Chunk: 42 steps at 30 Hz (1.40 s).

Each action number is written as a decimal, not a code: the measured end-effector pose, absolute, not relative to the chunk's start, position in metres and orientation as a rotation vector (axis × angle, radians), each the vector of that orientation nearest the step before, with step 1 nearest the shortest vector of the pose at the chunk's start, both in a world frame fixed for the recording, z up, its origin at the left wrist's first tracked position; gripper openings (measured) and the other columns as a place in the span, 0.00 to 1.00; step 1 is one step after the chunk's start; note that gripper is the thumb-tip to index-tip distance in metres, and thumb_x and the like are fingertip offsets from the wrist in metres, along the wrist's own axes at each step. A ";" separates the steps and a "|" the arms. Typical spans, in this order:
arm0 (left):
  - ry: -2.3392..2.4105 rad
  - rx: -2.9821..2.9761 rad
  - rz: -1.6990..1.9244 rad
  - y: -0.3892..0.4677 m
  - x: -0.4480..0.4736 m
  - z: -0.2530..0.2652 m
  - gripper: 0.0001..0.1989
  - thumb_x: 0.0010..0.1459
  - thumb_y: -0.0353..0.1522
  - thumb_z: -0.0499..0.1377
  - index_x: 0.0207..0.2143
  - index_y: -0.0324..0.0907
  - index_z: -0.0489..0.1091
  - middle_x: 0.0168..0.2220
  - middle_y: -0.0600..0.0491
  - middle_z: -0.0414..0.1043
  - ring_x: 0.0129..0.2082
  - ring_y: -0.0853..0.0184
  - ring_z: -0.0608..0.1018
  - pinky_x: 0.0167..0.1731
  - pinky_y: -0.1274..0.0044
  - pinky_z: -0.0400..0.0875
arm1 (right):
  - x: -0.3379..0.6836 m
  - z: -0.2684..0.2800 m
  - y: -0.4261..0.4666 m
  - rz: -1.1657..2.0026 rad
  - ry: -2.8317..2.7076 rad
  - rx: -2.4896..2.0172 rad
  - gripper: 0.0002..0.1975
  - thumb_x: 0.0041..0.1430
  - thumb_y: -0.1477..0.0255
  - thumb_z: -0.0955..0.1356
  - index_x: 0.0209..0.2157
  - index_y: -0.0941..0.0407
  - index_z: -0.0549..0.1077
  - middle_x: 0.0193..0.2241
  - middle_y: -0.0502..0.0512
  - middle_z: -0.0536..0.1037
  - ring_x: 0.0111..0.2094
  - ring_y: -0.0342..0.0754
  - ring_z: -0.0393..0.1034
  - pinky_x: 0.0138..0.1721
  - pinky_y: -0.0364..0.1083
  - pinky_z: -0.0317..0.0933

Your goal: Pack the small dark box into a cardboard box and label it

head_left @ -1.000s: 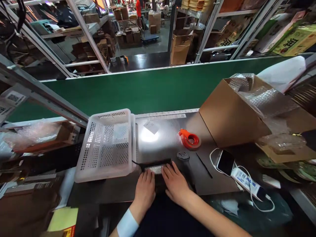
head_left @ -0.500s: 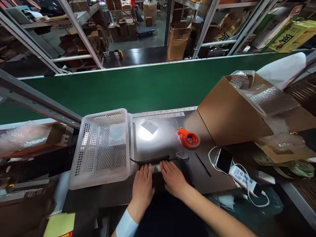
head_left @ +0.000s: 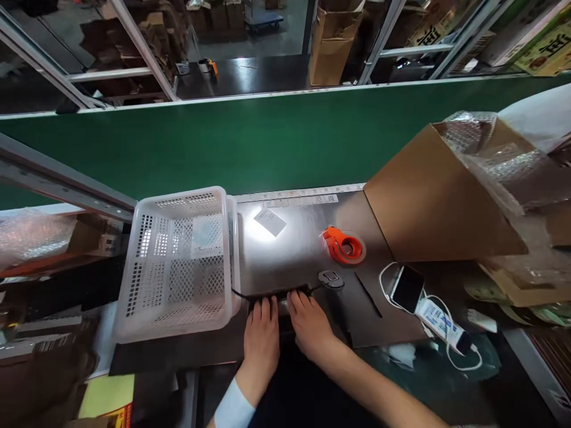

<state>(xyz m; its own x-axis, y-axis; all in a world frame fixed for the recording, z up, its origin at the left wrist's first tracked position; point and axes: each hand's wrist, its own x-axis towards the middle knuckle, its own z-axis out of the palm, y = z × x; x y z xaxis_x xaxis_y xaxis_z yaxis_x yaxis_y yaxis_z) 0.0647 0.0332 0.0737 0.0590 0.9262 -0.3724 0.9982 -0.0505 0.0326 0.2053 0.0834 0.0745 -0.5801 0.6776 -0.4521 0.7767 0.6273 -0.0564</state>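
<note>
My left hand point(head_left: 261, 336) and my right hand point(head_left: 310, 324) lie flat, side by side, fingers spread, on a small dark keyboard-like device point(head_left: 279, 295) at the near edge of the shiny metal worktable point(head_left: 294, 249). A thin black cable runs left from the device toward a white perforated plastic basket point(head_left: 178, 264). A dark handheld scanner point(head_left: 331, 279) lies just right of my right hand. Neither hand grips anything.
An orange tape dispenser point(head_left: 344, 246) and a paper label point(head_left: 270, 221) lie on the worktable. A phone point(head_left: 407, 288) with a white charger cable lies to the right. A cardboard box point(head_left: 437, 196) holds bubble wrap. A green conveyor belt point(head_left: 267, 142) runs behind.
Both hands slid slightly forward over the device, hiding its lit keys. The view tilted downward; other objects stayed put.
</note>
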 end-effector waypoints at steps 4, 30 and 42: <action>1.974 2.108 -0.365 0.031 0.065 0.073 0.37 0.54 0.13 0.51 0.67 0.34 0.64 0.61 0.39 0.74 0.57 0.52 0.77 0.53 0.64 0.80 | 0.202 0.071 0.084 -0.341 2.485 1.109 0.29 0.57 0.80 0.70 0.61 0.64 0.72 0.63 0.68 0.71 0.61 0.60 0.67 0.59 0.54 0.70; 1.446 0.744 1.041 -0.026 -0.012 -0.011 0.44 0.56 0.60 0.59 0.67 0.46 0.63 0.73 0.42 0.57 0.74 0.47 0.56 0.74 0.55 0.47 | 0.238 0.022 0.024 0.121 2.866 1.261 0.32 0.55 0.90 0.59 0.60 0.62 0.74 0.56 0.67 0.78 0.56 0.57 0.75 0.46 0.49 0.79; 1.653 0.777 0.972 0.013 0.023 -0.017 0.44 0.42 0.43 0.71 0.61 0.40 0.66 0.61 0.38 0.69 0.63 0.45 0.71 0.66 0.53 0.61 | 0.243 0.048 0.026 -0.199 3.036 1.222 0.27 0.59 0.79 0.68 0.60 0.64 0.71 0.58 0.70 0.76 0.57 0.61 0.74 0.52 0.54 0.77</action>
<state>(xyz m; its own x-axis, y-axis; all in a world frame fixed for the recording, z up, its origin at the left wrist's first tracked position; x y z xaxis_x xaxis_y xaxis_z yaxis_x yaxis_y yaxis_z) 0.0225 0.0130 -0.0170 -0.2699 0.8560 -0.4410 0.0306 0.4654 0.8846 0.2432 0.0260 0.0479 -0.7139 0.6954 0.0820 0.6788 0.7160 -0.1630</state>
